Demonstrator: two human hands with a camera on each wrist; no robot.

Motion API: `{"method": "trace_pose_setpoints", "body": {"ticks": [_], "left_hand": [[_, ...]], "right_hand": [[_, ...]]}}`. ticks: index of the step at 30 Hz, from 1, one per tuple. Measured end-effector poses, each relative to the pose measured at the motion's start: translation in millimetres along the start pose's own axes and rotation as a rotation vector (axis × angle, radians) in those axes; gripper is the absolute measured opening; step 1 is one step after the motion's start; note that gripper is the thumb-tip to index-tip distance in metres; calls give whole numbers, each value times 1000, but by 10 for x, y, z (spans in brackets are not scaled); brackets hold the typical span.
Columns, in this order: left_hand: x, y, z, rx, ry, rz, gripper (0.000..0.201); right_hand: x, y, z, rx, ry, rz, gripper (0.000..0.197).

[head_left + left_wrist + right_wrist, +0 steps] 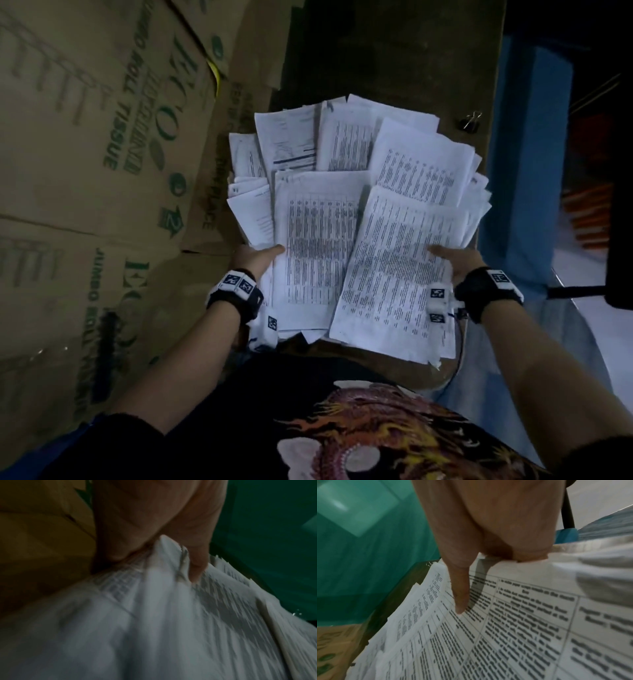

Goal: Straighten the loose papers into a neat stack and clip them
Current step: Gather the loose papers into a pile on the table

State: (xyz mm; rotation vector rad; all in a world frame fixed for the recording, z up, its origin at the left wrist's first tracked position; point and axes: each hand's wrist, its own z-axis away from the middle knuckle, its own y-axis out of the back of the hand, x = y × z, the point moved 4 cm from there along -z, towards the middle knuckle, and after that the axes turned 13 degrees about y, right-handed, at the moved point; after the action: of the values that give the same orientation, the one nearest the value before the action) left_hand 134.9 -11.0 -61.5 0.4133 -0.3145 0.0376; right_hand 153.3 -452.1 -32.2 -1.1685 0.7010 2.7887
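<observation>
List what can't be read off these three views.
- Left hand fingers: head view, hidden under the papers; left wrist view too blurred to settle them.
- Right hand fingers: only the thumb shows; the rest lie under the sheets.
- Printed text: too small in head view, blurred in wrist views.
- Binder clip: small and dim at the table edge; jaw state unclear.

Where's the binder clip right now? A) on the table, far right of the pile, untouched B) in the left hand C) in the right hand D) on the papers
A: the binder clip lies on the table beyond the pile's far right corner, apart from the papers; the left hand and right hand both grip the pile's near edge.
</observation>
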Motion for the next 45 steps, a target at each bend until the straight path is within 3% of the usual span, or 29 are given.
{"method": "trace_pose_setpoints", "body": {"ticks": [3, 6, 7, 10, 12, 20, 25, 31, 35, 40, 43, 45], "left_hand": [[153, 17, 46, -154, 76, -54, 71], [281, 33, 32, -114, 23, -33, 106], [324, 28, 101, -73, -16, -50, 109], [321, -96, 163, 26, -105, -158, 94], [309, -178, 208, 60, -121, -131, 93], [302, -53, 144, 75, -78, 18, 64], [188, 126, 106, 123, -22, 53, 73], [360, -29, 243, 134, -35, -44, 98], [505, -31, 264, 207, -71, -60, 93], [626, -2, 306, 239, -131, -50, 79], [673, 4, 333, 246, -158, -78, 70], [678, 1, 327, 238, -152, -92, 72]], "right_hand": [[-132, -78, 92, -75, 53, 117, 43], [-270, -98, 173, -6, 127, 76, 45], [-313, -106, 193, 27, 149, 48, 46], [-300, -153, 135, -25, 127, 16, 41], [-245, -178, 80, -66, 101, 92, 53], [-238, 138, 94, 123, 236, 93, 63], [-143, 611, 144, 142, 251, 49, 50], [-170, 470, 98, 9, 263, 106, 51], [-322, 623, 158, 131, 330, 49, 50], [-652, 998, 497, 283, 543, -115, 37], [-901, 1194, 761, 366, 663, -220, 51], [-1028, 1293, 892, 369, 703, -253, 49]]}}
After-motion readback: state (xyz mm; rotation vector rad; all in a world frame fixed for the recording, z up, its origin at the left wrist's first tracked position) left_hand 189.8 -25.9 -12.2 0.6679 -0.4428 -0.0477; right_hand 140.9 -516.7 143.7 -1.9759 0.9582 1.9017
